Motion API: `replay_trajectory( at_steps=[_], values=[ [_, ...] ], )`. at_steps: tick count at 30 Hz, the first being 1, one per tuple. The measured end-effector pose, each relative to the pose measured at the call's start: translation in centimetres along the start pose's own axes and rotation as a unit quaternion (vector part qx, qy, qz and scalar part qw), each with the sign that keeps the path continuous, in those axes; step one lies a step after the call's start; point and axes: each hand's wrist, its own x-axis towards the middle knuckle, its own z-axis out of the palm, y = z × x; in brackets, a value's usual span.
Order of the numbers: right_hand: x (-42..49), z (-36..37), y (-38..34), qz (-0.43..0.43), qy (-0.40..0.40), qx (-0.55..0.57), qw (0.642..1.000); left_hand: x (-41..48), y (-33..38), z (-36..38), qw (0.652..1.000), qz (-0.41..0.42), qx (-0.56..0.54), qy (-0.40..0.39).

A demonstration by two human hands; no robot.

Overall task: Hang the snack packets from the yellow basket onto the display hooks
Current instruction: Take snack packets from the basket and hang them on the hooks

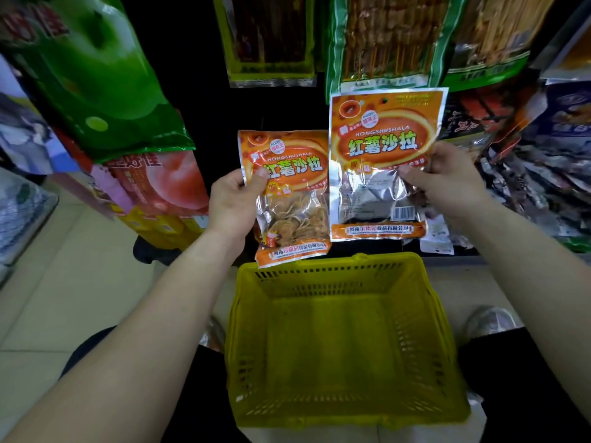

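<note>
Left hand [232,203] pinched left packet [289,193] at its left edge, thumb on front, fingers curled behind. Right hand [447,183] pinched right packet [383,161] at mid-height, right side, fingers clamped on foil. Both packets were held up before rack, above basket [343,340]; basket showed nothing inside. Packets looked light, thin, crinkly, slick foil; contents probably brittle chips. Best hold: near top seal, by hang hole, gentle pinch. Hooks not discernible.

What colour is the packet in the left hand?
Orange with a clear window, seen in the head view: the packet held by the left hand.
</note>
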Motion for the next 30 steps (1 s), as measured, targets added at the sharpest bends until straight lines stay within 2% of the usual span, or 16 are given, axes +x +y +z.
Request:
replay_trajectory(
  at_steps=[6, 12, 16, 20, 25, 27, 30],
  values=[
    [-0.4, 0.0, 0.0, -0.057, 0.044, -0.063, 0.995, -0.2, -0.2, 0.5, 0.999, 0.025, 0.019, 0.021],
    [-3.8, 6.0, -0.5, -0.149, -0.003, -0.178, 0.973, -2.2, -0.7, 4.3, 0.996, 0.036, 0.035, -0.079],
    [-5.1, 8.2, -0.5, -0.179, -0.031, -0.231, 0.956, -2.8, -0.5, 5.5, 0.99, 0.059, 0.017, -0.123],
    [-4.9, 8.5, 0.1, -0.177, -0.087, -0.213, 0.957, -2.9, -0.5, 6.1, 0.987, 0.046, -0.004, -0.154],
    [-4.2, 8.2, 0.7, -0.12, -0.14, -0.202, 0.962, -2.7, -0.2, 5.7, 0.981, 0.029, -0.018, -0.189],
    [-3.9, 8.1, 0.7, -0.111, -0.157, -0.214, 0.958, -2.6, -0.2, 5.7, 0.983, 0.024, -0.01, -0.181],
    [-3.9, 8.0, 0.6, -0.107, -0.194, -0.22, 0.95, -2.0, -0.2, 5.7, 0.992, 0.004, -0.014, -0.122]
  ],
)
